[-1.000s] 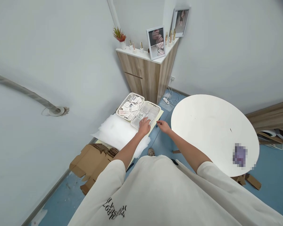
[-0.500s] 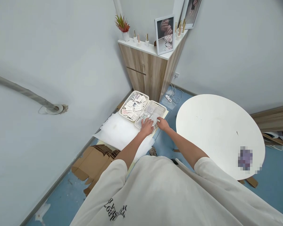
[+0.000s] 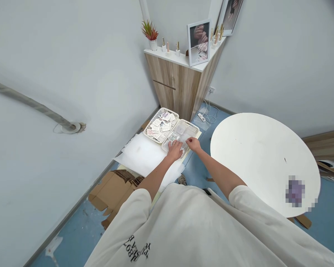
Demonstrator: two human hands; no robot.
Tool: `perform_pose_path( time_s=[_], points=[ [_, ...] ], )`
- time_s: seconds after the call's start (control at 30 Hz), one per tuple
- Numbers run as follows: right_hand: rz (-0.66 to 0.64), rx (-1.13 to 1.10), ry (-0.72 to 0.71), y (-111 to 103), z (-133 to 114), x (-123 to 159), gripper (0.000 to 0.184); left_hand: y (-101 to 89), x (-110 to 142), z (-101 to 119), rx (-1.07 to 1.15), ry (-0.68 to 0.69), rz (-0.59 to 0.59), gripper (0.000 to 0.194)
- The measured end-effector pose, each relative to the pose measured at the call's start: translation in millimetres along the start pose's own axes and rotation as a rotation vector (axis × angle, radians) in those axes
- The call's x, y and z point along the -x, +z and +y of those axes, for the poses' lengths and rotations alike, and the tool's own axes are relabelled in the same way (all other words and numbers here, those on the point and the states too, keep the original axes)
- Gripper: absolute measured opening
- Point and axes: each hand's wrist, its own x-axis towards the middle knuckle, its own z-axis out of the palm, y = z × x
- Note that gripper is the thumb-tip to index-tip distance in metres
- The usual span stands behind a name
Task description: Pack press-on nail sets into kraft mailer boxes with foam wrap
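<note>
My left hand (image 3: 174, 150) rests with fingers spread over the near side of a white plastic basket (image 3: 197, 129). Inside that basket lie clear plastic packs (image 3: 187, 130), some with small pieces in them. At the basket's right edge, my right hand (image 3: 193, 144) has its thumb and fingers pinched together; whatever is between them is too small to make out. A second white basket (image 3: 153, 139) stands against the first on its left, filled with small printed cards or packets (image 3: 157, 126).
White foam sheets (image 3: 144, 154) lie before the baskets, with flattened cardboard (image 3: 108, 189) nearer me. To the right stands a round white table (image 3: 256, 155). Behind is a wooden cabinet (image 3: 180, 83) bearing a plant, bottles and a picture frame. A power strip (image 3: 201, 117) lies on the floor.
The view has shifted slightly, moving the scene to the right. My right hand's fingers have drawn into a tighter pinch at the basket edge; my left hand stays over the packs.
</note>
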Motion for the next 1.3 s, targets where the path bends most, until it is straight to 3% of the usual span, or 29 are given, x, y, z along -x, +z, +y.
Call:
perform_pose_path(
  time_s=[0.23, 0.37, 0.47, 0.77, 0.9, 1.03, 1.17, 1.3],
  points=[
    [0.1, -0.132, -0.032, -12.9, 2.4, 1.6, 0.02, -7.6, -8.7, 8.9, 0.014, 0.007, 0.098, 0.041],
    [0.171, -0.2, -0.071, -40.0, 17.4, 5.6, 0.025, -9.1, -29.1, 27.1, 0.069, 0.046, 0.154, 0.043],
    [0.222, -0.242, -0.046, -67.0, 43.4, 17.7, 0.027, 3.2, -44.2, 53.1, 0.157, 0.089, 0.138, 0.045],
    [0.359, -0.39, 0.207, -156.2, 174.3, 84.8, 0.026, 66.6, -65.8, 181.7, 0.368, 0.337, -0.136, 0.049],
    [0.39, -0.441, 0.3, -194.3, 241.8, 116.9, 0.023, 104.5, -67.9, 245.5, 0.369, 0.287, -0.221, 0.049],
    [0.396, -0.456, 0.422, -225.6, 306.6, 146.7, 0.021, 154.1, -62.6, 301.0, 0.361, 0.187, -0.367, 0.05],
    [0.385, -0.464, 0.541, -248.9, 362.6, 170.5, 0.018, 200.0, -57.7, 347.7, 0.337, 0.144, -0.532, 0.052],
    [0.363, -0.442, 0.594, -263.0, 405.6, 186.1, 0.016, 232.6, -55.1, 387.1, 0.317, 0.115, -0.59, 0.052]
  ],
)
